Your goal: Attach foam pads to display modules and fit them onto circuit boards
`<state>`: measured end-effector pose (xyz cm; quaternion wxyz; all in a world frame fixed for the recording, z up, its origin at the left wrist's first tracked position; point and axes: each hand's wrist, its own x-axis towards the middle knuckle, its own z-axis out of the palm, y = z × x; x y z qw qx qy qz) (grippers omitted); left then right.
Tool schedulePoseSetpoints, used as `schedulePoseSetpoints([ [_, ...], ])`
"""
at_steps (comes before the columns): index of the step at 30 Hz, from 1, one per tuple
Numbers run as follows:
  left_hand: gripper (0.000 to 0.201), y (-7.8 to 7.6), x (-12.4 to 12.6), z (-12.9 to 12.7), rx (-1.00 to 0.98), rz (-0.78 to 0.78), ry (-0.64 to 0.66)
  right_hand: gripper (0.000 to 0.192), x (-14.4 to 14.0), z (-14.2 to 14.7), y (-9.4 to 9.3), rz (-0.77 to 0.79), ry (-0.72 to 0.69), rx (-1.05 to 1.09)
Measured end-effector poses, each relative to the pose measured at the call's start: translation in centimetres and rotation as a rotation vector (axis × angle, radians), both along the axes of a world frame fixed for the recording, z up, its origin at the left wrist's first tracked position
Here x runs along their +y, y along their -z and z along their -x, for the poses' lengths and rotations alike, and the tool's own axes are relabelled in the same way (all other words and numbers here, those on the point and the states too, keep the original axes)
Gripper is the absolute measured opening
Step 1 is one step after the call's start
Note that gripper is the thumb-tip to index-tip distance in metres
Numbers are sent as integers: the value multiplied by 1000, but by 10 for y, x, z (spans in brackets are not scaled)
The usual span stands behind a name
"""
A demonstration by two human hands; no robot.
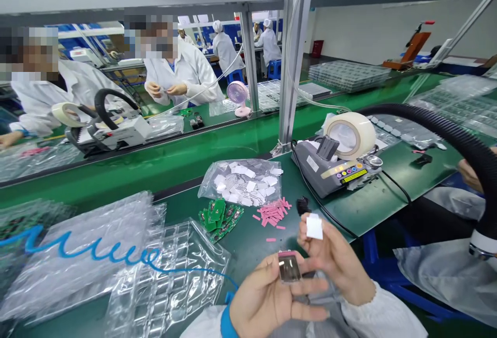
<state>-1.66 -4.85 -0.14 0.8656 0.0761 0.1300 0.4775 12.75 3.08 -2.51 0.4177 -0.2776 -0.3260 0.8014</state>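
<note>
1. Clutter lay across the green workbench (373,208) in front of the person: a clear bag of white squares (241,181) sat near the middle, with a small heap of green circuit boards (219,217) just in front of it and a scatter of pink strips (273,212) beside those.
2. Clear plastic trays (171,276) and crinkled plastic sheets, crossed by a blue coiled cord (93,250), covered the left part of the bench.
3. A grey tape dispenser (334,170) with a large roll of pale tape (351,135) stood toward the right edge, its black cable trailing toward the hands, and a thick black ribbed hose (458,141) arched over the right side.
4. Beyond the bench ran a green conveyor belt (155,162), where people in white coats worked at the far side near a small pink fan (238,97); an upright metal post (295,53) rose at the back edge of the bench.
5. The left hand (267,299) grasped a small rectangular metal part (289,267) above the near edge, its long axis running away from the person and a pink strip at its far end.
6. The right hand (336,260) pinched a white square pad (314,226) between its fingertips, held upright just above and to the right of the part, not touching it.
</note>
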Motion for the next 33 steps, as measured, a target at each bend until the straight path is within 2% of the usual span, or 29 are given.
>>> schedulePoseSetpoints([
  [3, 31, 0, -5, 2, -36, 56, 25, 36, 11, -6, -19, -274, -14, -110],
  [5, 34, 0, -8, 2, -39, 93, 33, 36, 15, -6, -33, -609, -95, -207],
  [8, 37, 0, -10, 1, -28, 112, 40, 19, 25, -3, -50, -1113, -277, -242],
  [10, 38, -1, -10, 1, -16, 110, 35, 16, 33, 2, -56, -1304, -364, -214],
  [14, 40, -3, -8, 1, 9, 145, 26, 20, 43, 9, -64, -1480, -468, -218],
  [18, 33, -3, -9, 1, 17, 169, 3, 15, 31, 12, -83, -1665, -561, -366],
  [22, 31, -5, -13, 2, 55, 173, -13, 14, 17, 13, -96, -1645, -597, -587],
  [27, 34, -7, -15, 1, 77, 140, -32, 14, 20, 9, -89, -1716, -509, -456],
  [31, 33, -7, -13, 0, 110, 96, -102, 18, 17, 6, -87, -1648, -439, -593],
  [33, 31, -9, -12, -1, 138, 64, -159, 29, 7, 6, -87, -1648, -364, -639],
])
